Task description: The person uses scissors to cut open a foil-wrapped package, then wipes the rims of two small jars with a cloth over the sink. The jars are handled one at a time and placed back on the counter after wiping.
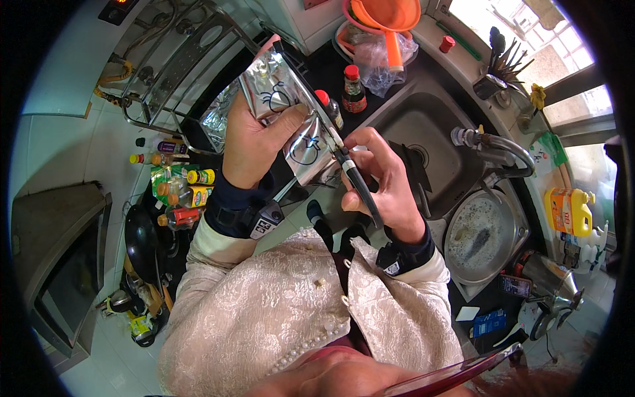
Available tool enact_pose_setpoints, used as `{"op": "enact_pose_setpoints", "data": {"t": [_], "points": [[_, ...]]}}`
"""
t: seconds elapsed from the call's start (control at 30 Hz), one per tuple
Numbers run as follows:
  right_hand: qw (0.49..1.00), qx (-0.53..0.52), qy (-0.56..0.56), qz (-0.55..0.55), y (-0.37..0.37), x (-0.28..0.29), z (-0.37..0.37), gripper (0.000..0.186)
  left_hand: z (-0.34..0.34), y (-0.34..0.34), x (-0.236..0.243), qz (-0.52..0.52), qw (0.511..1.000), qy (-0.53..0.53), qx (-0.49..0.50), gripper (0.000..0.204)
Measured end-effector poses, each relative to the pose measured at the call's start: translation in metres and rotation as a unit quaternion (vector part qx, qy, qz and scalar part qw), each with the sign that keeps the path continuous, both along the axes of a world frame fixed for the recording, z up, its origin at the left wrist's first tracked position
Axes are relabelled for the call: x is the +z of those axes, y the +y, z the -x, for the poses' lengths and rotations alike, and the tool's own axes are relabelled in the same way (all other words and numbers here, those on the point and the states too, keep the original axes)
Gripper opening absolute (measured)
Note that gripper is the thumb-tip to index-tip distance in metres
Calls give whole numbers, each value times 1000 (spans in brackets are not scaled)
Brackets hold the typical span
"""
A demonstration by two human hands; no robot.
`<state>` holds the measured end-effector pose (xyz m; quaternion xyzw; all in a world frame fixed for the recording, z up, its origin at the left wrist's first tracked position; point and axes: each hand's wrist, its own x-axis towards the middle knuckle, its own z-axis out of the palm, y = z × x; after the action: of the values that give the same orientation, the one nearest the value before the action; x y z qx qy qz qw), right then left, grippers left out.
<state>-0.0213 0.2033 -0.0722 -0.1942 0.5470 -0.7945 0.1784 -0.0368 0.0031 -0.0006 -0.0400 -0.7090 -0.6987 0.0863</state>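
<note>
Red-framed glasses (456, 375) are seen nearest; left of the sink (436, 109), a silver pouch (309, 144) is pinched by the left hand (254, 143), its edge already lined by a black strip (358, 185) gripped by the right hand (390, 177), full closure being unclear.

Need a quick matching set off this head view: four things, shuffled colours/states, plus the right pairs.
Things:
1. bag
2. round metal basin
3. pan
4. jug

Colours/states:
A. yellow, at the picture's right
B. black, at the picture's left
C. silver, held in the left hand
D. white froth inside

Right pairs: 1-C, 2-D, 3-B, 4-A
</note>
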Motion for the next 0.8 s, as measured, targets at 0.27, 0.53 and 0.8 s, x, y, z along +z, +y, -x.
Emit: {"op": "enact_pose_setpoints", "data": {"t": [0.27,0.53,0.8], "points": [[1000,-4,-24,4,3,1,-5,64,-5,-10,-4,0,1000,-23,-20,38],[998,-11,36,-58,6,3,-5,61,5,-18,4,-61,993,92,-28,62],[999,-10,18,-38,14,7,-13,67,9,5,7,35,998,32,-38,63]]}}
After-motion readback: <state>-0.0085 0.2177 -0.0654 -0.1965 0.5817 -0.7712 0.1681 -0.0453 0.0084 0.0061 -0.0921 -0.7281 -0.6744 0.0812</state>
